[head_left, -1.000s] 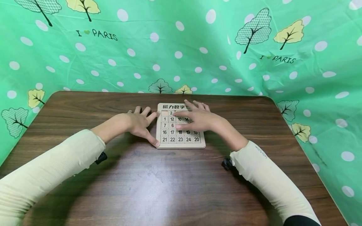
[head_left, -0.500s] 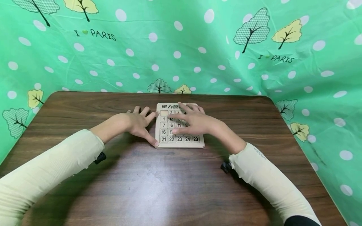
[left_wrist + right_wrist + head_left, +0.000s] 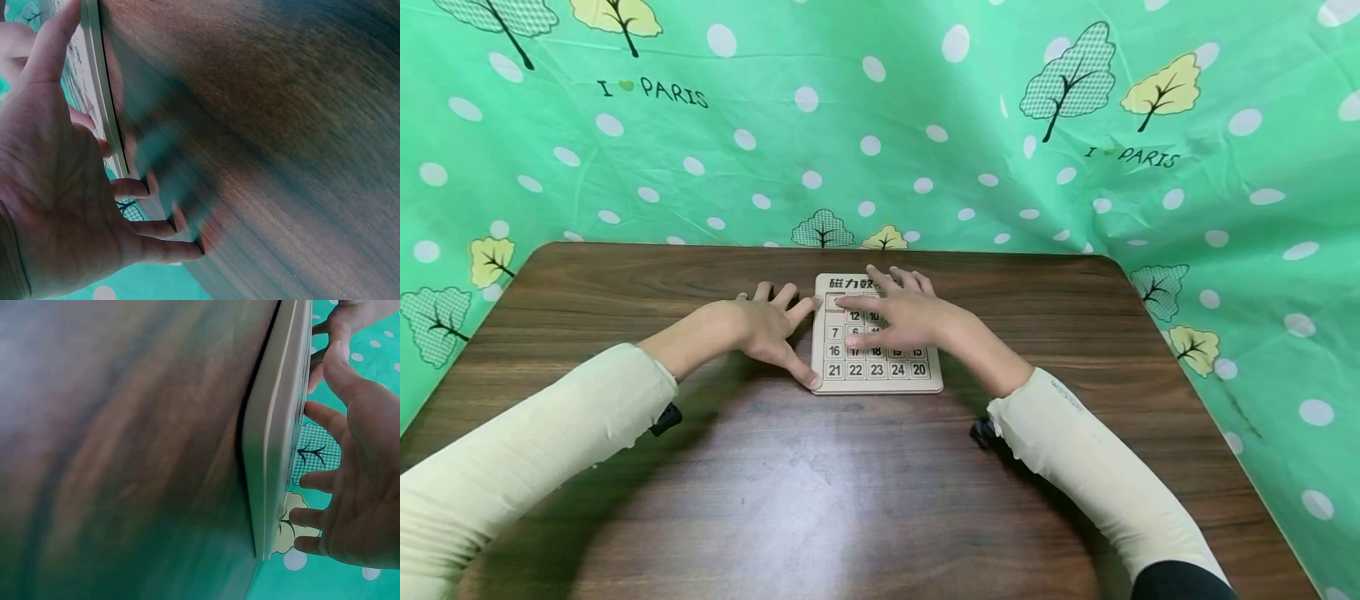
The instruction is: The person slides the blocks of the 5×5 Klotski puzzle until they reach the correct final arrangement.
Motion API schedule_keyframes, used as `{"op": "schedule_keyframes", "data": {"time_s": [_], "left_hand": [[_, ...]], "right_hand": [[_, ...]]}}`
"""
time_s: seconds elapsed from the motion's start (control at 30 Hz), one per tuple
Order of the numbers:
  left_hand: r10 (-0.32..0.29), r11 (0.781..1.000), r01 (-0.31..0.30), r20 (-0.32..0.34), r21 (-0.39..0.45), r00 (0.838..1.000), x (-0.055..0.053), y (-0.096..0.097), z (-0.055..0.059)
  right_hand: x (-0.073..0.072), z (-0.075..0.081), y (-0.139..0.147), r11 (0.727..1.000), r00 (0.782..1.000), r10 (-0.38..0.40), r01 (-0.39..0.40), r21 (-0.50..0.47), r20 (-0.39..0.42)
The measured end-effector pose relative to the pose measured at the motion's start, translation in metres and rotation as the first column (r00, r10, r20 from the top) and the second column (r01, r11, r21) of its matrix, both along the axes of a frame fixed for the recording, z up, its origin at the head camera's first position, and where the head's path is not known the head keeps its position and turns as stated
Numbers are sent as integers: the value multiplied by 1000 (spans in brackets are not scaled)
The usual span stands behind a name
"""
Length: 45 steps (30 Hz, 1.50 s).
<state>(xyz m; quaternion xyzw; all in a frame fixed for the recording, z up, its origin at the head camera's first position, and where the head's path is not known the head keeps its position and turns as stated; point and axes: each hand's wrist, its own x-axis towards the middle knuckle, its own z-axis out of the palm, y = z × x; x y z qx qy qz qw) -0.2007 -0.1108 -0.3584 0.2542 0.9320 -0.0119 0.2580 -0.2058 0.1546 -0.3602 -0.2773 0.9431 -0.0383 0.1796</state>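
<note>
A pale sliding number puzzle (image 3: 880, 387) lies flat on the table, its numbered tiles in a grid under a printed heading. My left hand (image 3: 767, 323) has spread fingers, with thumb and index finger against the puzzle's left edge; in the left wrist view the thumb lies along that side (image 3: 103, 87). Over the upper rows my right hand (image 3: 910, 317) extends its index finger to the tile in the top left slot, and covers several tiles. The slot below that tile is bare. In the right wrist view the right hand's fingers (image 3: 319, 480) are spread above the board.
The brown wood-grain table (image 3: 790, 500) surrounds the puzzle. Behind it hangs a green dotted cloth (image 3: 880, 192) with printed trees. Both forearms wear cream sleeves (image 3: 550, 450), with small dark devices (image 3: 666, 419) under the wrists.
My right hand has moved left to the first column, then up. The 1 tile has slid from the second row into the top left slot. My left hand has stayed put.
</note>
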Motion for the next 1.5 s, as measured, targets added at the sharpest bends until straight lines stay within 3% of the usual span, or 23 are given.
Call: {"op": "schedule_keyframes", "data": {"time_s": [0.3,0.73,0.8,0.97,1.03,1.17,1.5], "left_hand": [[1,1000,-1,3,-3,1000,0,-1,0],[-15,1000,15,3,-9,1000,-1,2,1],[-22,1000,22,-16,-21,1000,-5,0,-7],[-22,1000,22,-13,-17,1000,-5,-1,-8],[-17,1000,17,6,-1,1000,0,0,-1],[-15,1000,15,7,-2,1000,1,1,0],[-7,1000,7,5,-3,1000,2,-1,-1]], "right_hand": [[0,1,3,1000,1000,-14,14,-21,-10],[19,4,49,993,997,-81,80,-92,-6],[22,5,56,991,996,-87,86,-100,-7],[28,4,71,989,995,-101,98,-109,-17],[30,4,76,988,994,-111,108,-110,-23],[36,4,84,986,991,-128,124,-109,-30],[52,3,79,993,995,-81,76,-93,-51]]}}
